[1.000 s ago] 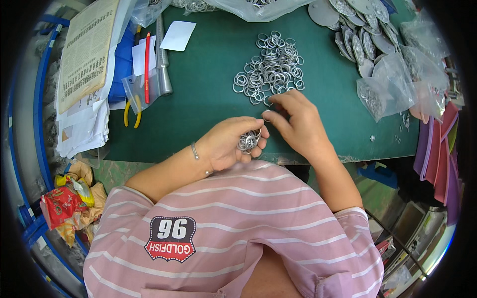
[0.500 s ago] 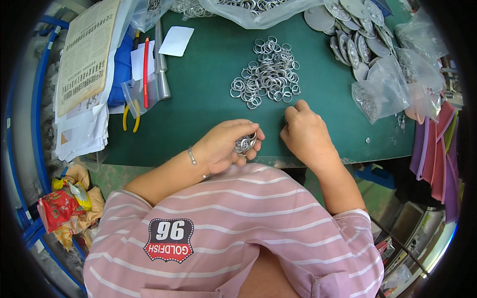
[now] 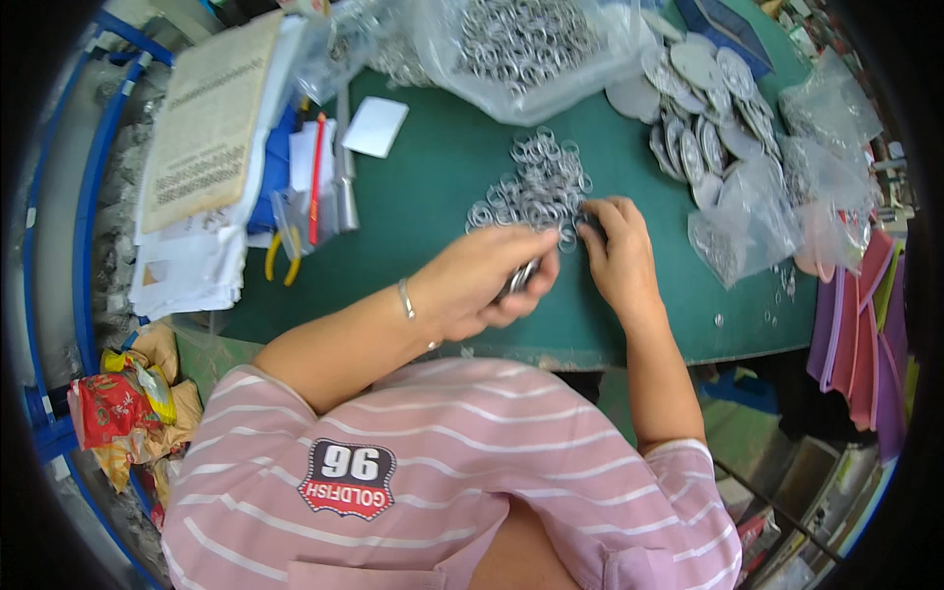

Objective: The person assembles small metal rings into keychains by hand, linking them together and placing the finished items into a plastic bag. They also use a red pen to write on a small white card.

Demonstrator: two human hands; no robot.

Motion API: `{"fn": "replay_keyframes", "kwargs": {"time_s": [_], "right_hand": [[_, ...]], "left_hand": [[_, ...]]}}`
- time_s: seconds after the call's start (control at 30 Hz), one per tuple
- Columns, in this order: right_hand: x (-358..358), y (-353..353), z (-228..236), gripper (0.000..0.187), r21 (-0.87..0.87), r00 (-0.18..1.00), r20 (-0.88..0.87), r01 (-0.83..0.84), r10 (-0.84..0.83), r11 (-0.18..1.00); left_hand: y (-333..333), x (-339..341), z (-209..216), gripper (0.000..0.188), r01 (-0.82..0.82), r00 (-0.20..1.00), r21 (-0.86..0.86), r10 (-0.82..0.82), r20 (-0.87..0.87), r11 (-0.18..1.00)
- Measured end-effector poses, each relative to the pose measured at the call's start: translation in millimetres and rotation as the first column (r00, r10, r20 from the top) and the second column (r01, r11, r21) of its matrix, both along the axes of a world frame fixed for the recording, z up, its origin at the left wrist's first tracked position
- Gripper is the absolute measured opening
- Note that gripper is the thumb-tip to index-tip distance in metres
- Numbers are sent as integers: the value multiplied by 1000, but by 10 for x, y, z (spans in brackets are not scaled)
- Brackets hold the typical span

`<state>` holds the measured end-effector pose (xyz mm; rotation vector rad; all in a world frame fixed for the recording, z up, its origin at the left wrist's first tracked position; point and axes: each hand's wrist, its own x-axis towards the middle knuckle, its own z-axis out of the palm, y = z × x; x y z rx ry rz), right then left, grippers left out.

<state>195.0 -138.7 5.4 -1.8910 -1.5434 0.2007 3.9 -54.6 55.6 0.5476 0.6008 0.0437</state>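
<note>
Well, the left hand [image 3: 506,275] is curled around a small bunch of metal rings [image 3: 521,279], its thumb reaching toward the far side; blur there hides how many it holds; the right hand [image 3: 618,241] sits just to its right, fingers bent in at the near right edge of the loose ring pile [image 3: 539,182]; whether a ring is pinched between those fingertips I cannot tell; the pile lies on the green counter [image 3: 423,182], just beyond the hands and on the near side of a clear plastic bag [image 3: 501,106] with more rings in it.

For clean handling, the left palm is best cupped and tipped upward, with the lower fingers snug, since smooth rings would probably slip out through a loose gap; the right thumb and forefinger do better with rings at the pile's rim than with those buried in the middle, which overlap and could drag others along; a light pinch across one ring's wall should suffice; keeping both hands this close to each other shortens every reach, and working low over the counter means a dropped ring falls only a little way and is less likely to roll off the near edge.
</note>
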Motion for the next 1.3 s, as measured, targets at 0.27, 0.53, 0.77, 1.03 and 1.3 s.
{"fn": "replay_keyframes", "kwargs": {"time_s": [0.27, 0.53, 0.77, 1.03, 1.3], "right_hand": [[16, 107, 14, 19, -145, 976, -216, -12, -20, 989], [19, -69, 82, 41, 166, 545, -829, 30, 123, 986], [25, 728, 1080, 23, 727, 956, 172, -286, 238, 625], [312, 987, 1022, 10, 600, 995, 4, -82, 100, 796], [273, 850, -222, 19, 116, 986, -168, 16, 4, 993]], "left_hand": [[1832, 760, 554, 34, -41, 821, 877, 484, 302, -479], [1472, 563, 797, 21, -298, 833, 903, 377, 405, -310], [706, -27, 485, 12, -464, 702, 867, 522, 484, -180], [541, -271, -236, 18, 146, 932, 987, 344, -113, -71], [806, 708, -766, 29, 105, 983, 950, 177, -54, -293]]}}
